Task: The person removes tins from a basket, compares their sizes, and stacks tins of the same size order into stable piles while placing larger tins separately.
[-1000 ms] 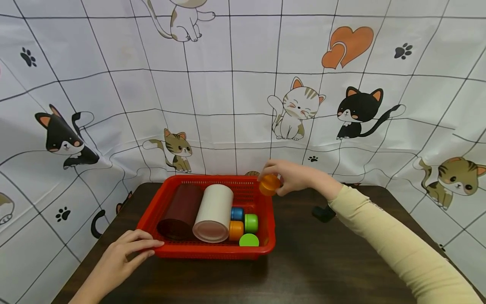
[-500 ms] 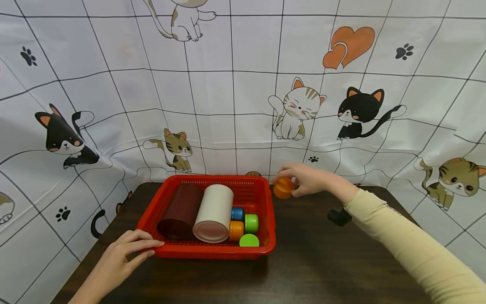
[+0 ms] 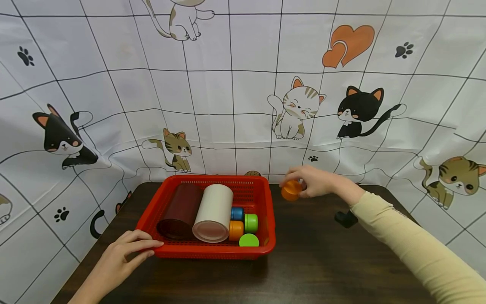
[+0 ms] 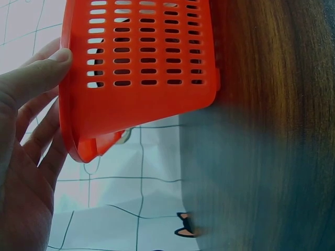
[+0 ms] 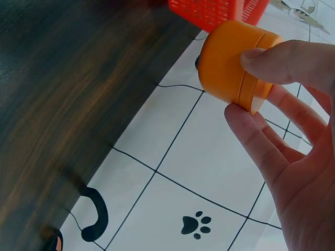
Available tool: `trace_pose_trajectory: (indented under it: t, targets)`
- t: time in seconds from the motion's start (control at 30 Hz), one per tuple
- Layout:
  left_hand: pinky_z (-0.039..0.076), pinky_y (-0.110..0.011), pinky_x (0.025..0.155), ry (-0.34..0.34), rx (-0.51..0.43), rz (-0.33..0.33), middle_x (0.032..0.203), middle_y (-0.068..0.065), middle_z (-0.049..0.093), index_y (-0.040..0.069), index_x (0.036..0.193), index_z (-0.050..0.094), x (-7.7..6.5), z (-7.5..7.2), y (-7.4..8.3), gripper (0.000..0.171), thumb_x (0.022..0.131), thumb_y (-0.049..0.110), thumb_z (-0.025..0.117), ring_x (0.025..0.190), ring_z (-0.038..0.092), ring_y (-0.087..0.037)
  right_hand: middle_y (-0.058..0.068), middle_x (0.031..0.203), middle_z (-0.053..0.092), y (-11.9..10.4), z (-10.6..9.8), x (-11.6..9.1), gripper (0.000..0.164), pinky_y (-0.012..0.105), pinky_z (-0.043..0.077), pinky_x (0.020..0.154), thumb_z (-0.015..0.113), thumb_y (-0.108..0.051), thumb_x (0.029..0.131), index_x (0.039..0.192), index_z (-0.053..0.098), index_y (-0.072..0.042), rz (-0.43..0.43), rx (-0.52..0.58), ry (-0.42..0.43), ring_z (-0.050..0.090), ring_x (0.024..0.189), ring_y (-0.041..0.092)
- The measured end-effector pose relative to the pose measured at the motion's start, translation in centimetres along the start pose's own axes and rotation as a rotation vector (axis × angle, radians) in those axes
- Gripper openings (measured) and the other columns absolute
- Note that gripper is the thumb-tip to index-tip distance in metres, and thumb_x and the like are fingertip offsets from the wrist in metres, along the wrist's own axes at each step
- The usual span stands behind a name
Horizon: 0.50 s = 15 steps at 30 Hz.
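My right hand [image 3: 317, 181] pinches a small orange lidded jar [image 5: 222, 63] between thumb and fingers, over the dark table beyond the basket's right side. At the near left corner of the red plastic basket [image 3: 212, 252], my left hand [image 3: 119, 257] grips the rim. In the left wrist view the thumb [image 4: 49, 65] lies on the rim, with the other fingers behind it. Inside the basket lie a dark brown cylinder [image 3: 182, 211] and a cream cylinder [image 3: 214, 211]. Beside them are smaller jars: blue [image 3: 237, 213], orange [image 3: 236, 231], green [image 3: 251, 223] and one with a bright green top [image 3: 249, 240].
The dark wooden table [image 3: 326, 261] extends to the right of the basket and in front of it. Behind it hangs a white sheet [image 3: 250, 93] printed with cats and grid lines, which also closes in both sides.
My right hand has carried the orange jar rightward, from over the basket's far right corner to over the table. My left hand has stayed on the basket rim.
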<state>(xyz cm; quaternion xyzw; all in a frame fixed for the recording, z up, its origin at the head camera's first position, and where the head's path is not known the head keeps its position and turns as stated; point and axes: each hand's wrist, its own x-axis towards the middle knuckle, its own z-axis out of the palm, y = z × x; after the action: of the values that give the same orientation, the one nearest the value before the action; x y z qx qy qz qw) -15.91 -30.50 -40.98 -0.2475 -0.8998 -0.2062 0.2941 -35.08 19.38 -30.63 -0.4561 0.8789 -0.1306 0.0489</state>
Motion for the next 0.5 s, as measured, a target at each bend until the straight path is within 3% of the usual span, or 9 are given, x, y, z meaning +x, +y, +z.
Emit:
trace_pose_trajectory:
  t: [0.2, 0.5]
  targets:
    - [0.039, -0.004, 0.076, -0.004, 0.003, -0.016, 0.097, 0.018, 0.063, 0.036, 0.101, 0.076, -0.1, 0.1, 0.0, 0.052, 0.064, 0.002, 0.087, 0.091, 0.048, 0.004, 0.006, 0.122, 0.06, 0.5, 0.6, -0.2, 0.052, 0.02, 0.053, 0.07, 0.072, 0.004, 0.076, 0.122, 0.068, -0.019, -0.019, -0.02, 0.002, 0.057, 0.094, 0.018]
    - [0.039, -0.004, 0.077, -0.01, -0.006, -0.017, 0.098, 0.018, 0.063, 0.036, 0.102, 0.076, 0.0, 0.0, 0.0, 0.052, 0.064, 0.001, 0.086, 0.091, 0.049, 0.004, 0.003, 0.119, 0.059, 0.9, 1.9, -0.7, 0.05, 0.027, 0.054, 0.075, 0.071, 0.003, 0.078, 0.122, 0.067, -0.021, 0.007, -0.01, -0.032, 0.054, 0.094, 0.017]
